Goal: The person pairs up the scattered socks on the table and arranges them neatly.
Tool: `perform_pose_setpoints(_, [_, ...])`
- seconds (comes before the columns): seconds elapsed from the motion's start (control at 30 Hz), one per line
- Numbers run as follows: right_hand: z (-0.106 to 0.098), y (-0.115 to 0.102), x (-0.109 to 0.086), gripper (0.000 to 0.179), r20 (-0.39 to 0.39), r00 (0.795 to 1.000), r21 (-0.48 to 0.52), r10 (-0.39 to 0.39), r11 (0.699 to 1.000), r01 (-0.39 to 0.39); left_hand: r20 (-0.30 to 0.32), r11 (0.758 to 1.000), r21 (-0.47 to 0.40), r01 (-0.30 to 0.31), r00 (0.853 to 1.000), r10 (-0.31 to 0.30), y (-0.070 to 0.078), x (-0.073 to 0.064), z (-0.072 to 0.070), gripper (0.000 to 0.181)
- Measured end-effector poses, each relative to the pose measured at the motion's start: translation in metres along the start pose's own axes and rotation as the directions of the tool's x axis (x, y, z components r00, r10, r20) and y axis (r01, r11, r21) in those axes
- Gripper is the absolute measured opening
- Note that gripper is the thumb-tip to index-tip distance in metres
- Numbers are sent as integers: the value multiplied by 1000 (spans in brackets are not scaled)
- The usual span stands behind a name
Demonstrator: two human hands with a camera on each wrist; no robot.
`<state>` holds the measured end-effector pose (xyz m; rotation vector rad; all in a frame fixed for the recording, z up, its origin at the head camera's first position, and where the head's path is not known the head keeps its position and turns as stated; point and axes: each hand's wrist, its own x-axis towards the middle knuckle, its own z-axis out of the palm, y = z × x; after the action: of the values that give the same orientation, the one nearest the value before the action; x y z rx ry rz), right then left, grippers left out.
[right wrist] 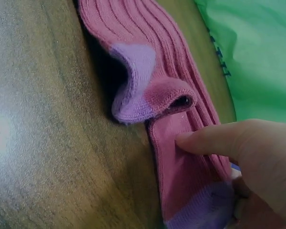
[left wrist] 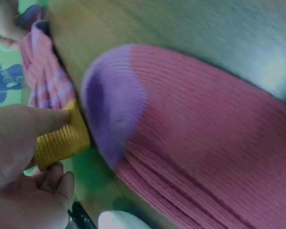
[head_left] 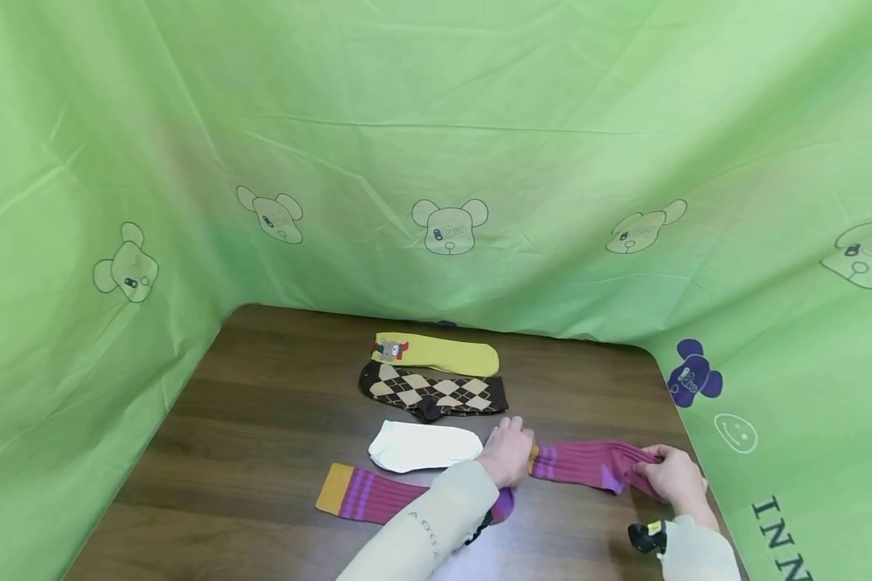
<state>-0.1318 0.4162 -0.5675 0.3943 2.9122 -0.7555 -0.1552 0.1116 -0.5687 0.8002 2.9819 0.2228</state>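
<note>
A magenta ribbed sock point(head_left: 581, 464) with purple heel and toe lies stretched between my two hands. My left hand point(head_left: 509, 453) pinches its mustard cuff point(left wrist: 62, 143) between thumb and fingers. Near the toe end, my right hand point(head_left: 674, 480) grips the foot, its thumb point(right wrist: 200, 139) on top and its fingers underneath. In the right wrist view the heel point(right wrist: 138, 71) bunches up into a fold. A matching magenta sock point(head_left: 381, 496) lies flat on the left, partly hidden under my left forearm; its purple toe point(left wrist: 114, 105) is close to my left hand.
Behind my left hand a white sock point(head_left: 425, 446), a brown argyle sock point(head_left: 436, 393) and a yellow sock point(head_left: 443, 353) lie in rows on the wooden table point(head_left: 262, 403). A green printed curtain point(head_left: 538, 161) surrounds the table's back and sides.
</note>
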Motion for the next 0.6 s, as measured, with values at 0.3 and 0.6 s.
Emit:
perform_pose_setpoints(0.3, [-1,-5,0,24,-75,994,73,-76,994,82,-71,883,-465,62,992,-107,-17,10,-13,27])
perform_pose_setpoints(0.6, [-5,-15,-3,21,-77,990,124,-117,984,125,-111,744,-668,7,988,-109,-45,15,-35,11])
